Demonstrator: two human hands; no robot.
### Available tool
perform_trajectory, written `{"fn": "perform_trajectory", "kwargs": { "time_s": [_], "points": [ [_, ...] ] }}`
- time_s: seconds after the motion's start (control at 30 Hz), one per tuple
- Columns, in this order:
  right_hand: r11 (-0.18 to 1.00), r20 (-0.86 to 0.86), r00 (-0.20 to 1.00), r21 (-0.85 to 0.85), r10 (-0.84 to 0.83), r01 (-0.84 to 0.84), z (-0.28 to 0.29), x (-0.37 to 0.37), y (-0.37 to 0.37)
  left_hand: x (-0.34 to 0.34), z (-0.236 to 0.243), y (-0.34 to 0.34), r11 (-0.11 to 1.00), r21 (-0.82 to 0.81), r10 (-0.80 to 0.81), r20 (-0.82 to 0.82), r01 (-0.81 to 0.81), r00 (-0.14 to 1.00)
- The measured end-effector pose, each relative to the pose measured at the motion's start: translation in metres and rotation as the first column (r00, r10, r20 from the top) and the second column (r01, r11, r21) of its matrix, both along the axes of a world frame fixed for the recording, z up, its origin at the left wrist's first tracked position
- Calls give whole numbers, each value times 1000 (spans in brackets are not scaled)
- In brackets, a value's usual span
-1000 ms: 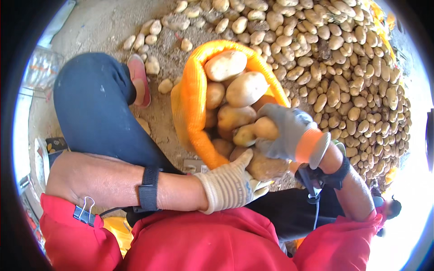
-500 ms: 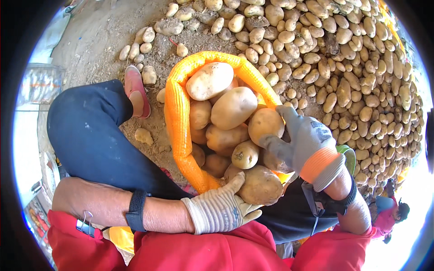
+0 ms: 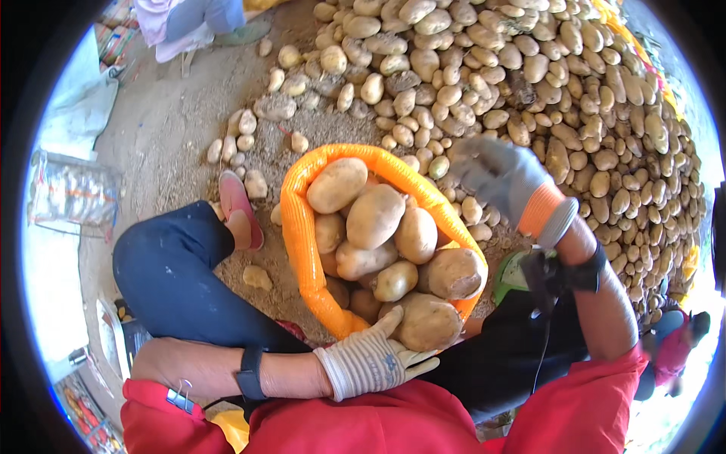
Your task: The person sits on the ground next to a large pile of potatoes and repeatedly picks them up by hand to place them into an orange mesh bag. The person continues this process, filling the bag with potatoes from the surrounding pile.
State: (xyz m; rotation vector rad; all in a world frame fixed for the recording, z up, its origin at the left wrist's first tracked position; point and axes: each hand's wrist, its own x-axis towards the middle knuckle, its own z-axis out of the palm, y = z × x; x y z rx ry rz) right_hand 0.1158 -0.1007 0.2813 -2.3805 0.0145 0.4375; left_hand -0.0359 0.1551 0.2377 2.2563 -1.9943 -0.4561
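Potatoes [image 3: 376, 216] (orange sack [image 3: 301, 234]) touch left fingers [image 3: 393, 321], clamped on rim; right fingers [image 3: 473, 163] apart, empty.

Sunlit bare dirt ground [image 3: 174, 129], outdoors

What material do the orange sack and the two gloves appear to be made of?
Orange sack: looks like plastic mesh netting, slightly glossy, rolled into a thick rim.
Left hand: its glove looks like pale knitted cotton, with visible ribbing.
Right hand: its glove is grey, perhaps coated fabric, with an orange knit cuff; blurred, so uncertain.
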Motion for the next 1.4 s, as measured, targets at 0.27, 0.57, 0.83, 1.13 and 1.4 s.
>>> {"fn": "perform_trajectory", "kwargs": {
  "time_s": [0.27, 0.57, 0.83, 1.13, 1.4],
  "points": [
    [756, -397, 896, -519, 200, -399, -107, 22, -91, -14, -39, -6, 934, 317, -264, 923, 165, -281],
    [572, -17, 680, -526, 733, -629, -308, 109, 4, -41, -71, 9, 869, 284, -428, 844, 406, 325],
    [538, -258, 761, -575, 595, -616, -269, 52, -64, -16, -43, 5, 740, 548, -570, 819, 390, -68],
    [815, -287, 944, -501, 160, -290, -235, -13, -167, 0, -24, -15, 736, 529, -525, 840, 422, -137],
    [728, -229, 691, 189, 685, -659, -299, 63, -12, -20, -47, -3, 790, 423, -501, 863, 444, 67]
  ]
}}
